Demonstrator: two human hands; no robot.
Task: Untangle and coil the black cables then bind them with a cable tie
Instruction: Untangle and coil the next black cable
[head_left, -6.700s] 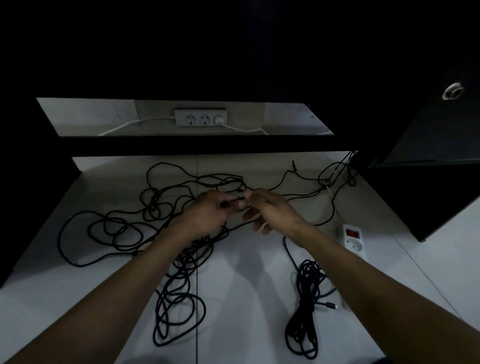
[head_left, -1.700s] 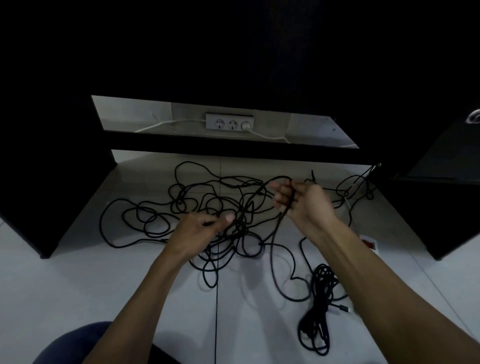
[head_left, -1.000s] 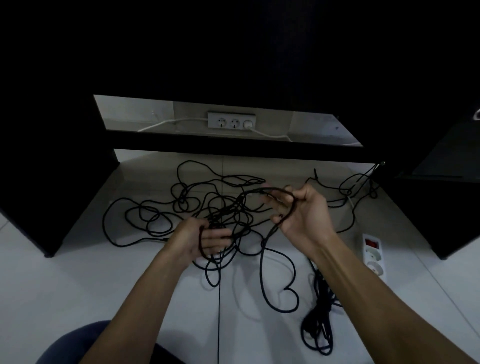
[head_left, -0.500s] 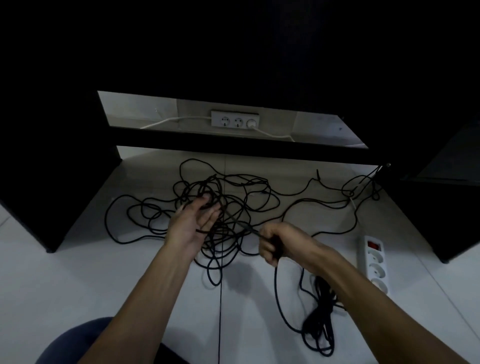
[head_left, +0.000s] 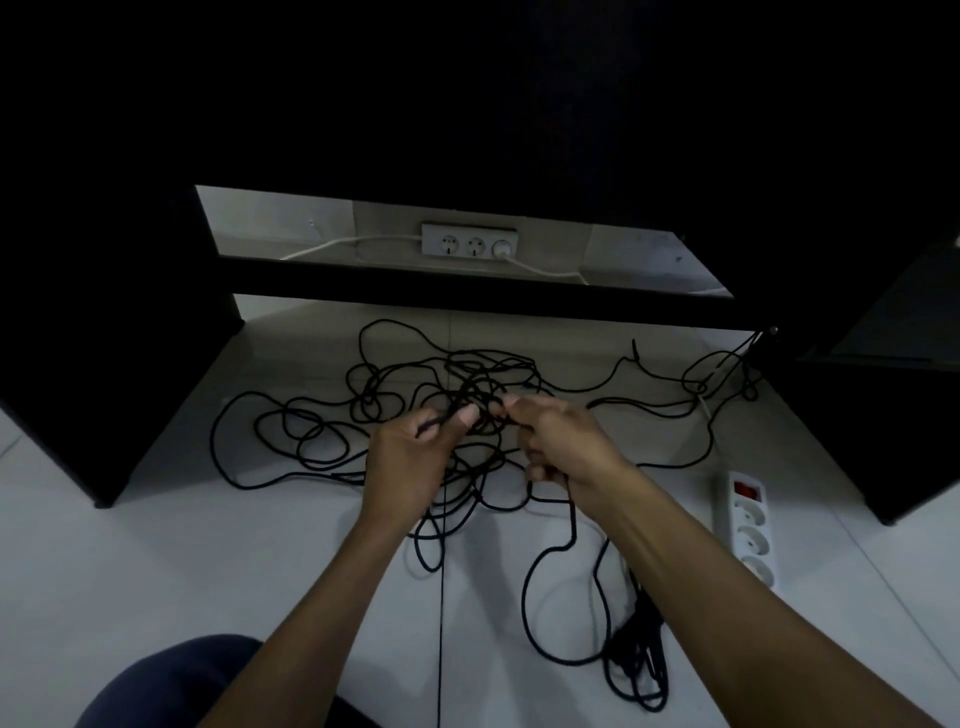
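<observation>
A tangle of thin black cable (head_left: 291, 431) sprawls in loops over the pale tiled floor under a dark desk. My left hand (head_left: 415, 462) hovers over the knot's middle and pinches a strand between thumb and fingers. My right hand (head_left: 566, 447) is close beside it, fingers curled round another strand that drops from the fist into a big loop (head_left: 535, 613) on the floor. A second, bunched black cable (head_left: 639, 654) lies under my right forearm. No cable tie is in sight.
A white power strip (head_left: 748, 525) with a red switch lies on the floor at the right. Another white socket strip (head_left: 470, 241) sits at the back behind a dark crossbar (head_left: 467, 296). Dark desk panels stand at left and right. My knee (head_left: 171, 680) shows at the bottom.
My right hand has risen from the floor to meet my left hand above the knot, drawing its strand up. My left hand has closed into a pinch on a strand.
</observation>
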